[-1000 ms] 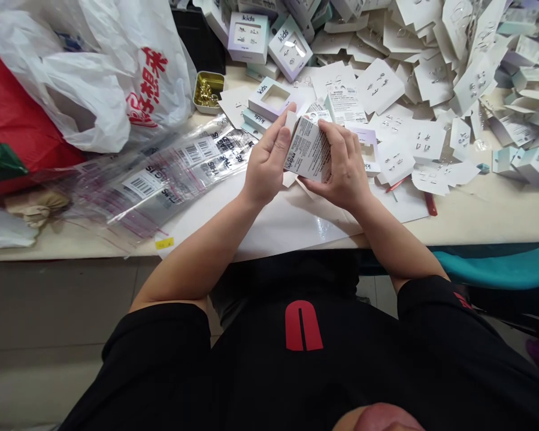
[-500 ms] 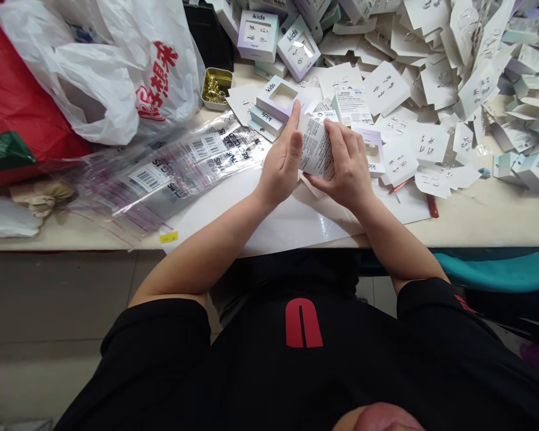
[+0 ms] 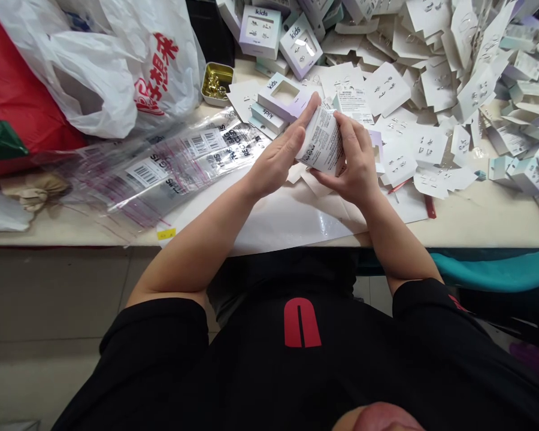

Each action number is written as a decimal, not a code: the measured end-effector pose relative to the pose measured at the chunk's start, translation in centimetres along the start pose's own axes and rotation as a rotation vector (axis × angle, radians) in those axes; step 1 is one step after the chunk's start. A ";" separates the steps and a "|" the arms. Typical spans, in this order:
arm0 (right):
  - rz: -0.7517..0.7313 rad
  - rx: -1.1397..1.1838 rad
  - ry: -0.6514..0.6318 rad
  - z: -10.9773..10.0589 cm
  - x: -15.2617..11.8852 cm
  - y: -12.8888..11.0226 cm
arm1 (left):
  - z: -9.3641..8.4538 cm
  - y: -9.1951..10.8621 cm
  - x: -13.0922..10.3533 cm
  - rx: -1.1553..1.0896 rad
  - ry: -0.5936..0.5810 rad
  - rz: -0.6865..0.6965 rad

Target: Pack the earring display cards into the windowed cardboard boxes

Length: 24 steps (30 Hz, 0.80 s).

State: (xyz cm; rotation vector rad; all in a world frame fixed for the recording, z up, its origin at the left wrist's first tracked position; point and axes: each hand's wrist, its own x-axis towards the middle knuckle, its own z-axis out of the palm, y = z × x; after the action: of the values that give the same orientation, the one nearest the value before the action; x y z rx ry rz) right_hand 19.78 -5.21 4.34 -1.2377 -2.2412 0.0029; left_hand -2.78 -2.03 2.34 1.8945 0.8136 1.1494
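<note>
Between my hands is a small white cardboard box (image 3: pixel 322 140), tilted, with its printed back turned up. My right hand (image 3: pixel 357 157) grips its right side, thumb below and fingers over the upper edge. Along the left side lies my left hand (image 3: pixel 279 157), its fingers straight and pressed against the box, thumb at the near corner; its palm side is partly hidden. Just beyond the left fingertips, a lilac "kids" box (image 3: pixel 285 97) with a cut-out window rests on another small box (image 3: pixel 268 118). Flat white cards (image 3: pixel 393 163) holding small rings lie right of my right hand.
Piled ring cards (image 3: pixel 431 78) and boxes (image 3: pixel 525 173) cover the right and back. Left are clear plastic bags (image 3: pixel 161 167), a white carrier bag (image 3: pixel 99 78), a red bag (image 3: pixel 22 114) and a tin of gold-coloured rings (image 3: pixel 217 84). A white sheet (image 3: pixel 278 224) reaches the table's front edge.
The box in my hands has turned and tilted slightly, showing more of its printed side. My left fingers have slid up and right along it.
</note>
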 end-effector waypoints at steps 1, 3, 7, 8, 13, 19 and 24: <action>-0.005 0.022 0.015 -0.1 0.0 0.0 | -0.2 0.5 0.0 -0.006 -0.012 -0.020; -0.001 0.044 0.018 -0.3 0.0 0.1 | -0.4 1.4 -0.1 -0.032 -0.018 -0.054; 0.060 0.006 -0.069 -0.8 0.1 -0.1 | -0.9 2.0 -0.1 -0.083 0.026 -0.116; 0.084 -0.006 -0.096 -1.0 0.2 -0.1 | -1.0 1.9 -0.1 -0.083 0.021 -0.135; 0.070 0.038 -0.142 -1.4 0.4 -0.2 | -2.0 1.9 -0.1 0.047 -0.093 -0.116; 0.057 0.082 -0.146 -1.5 0.4 0.1 | -2.3 1.5 -0.2 0.227 -0.203 -0.032; 0.083 0.043 -0.169 -1.2 0.3 -0.3 | -0.9 0.6 -0.4 0.186 -0.213 -0.023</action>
State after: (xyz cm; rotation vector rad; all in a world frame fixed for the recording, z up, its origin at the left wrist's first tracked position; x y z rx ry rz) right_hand 19.96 -5.46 5.55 -1.3508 -2.3165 0.1938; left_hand -3.67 -2.36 2.94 2.1113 0.8446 0.8641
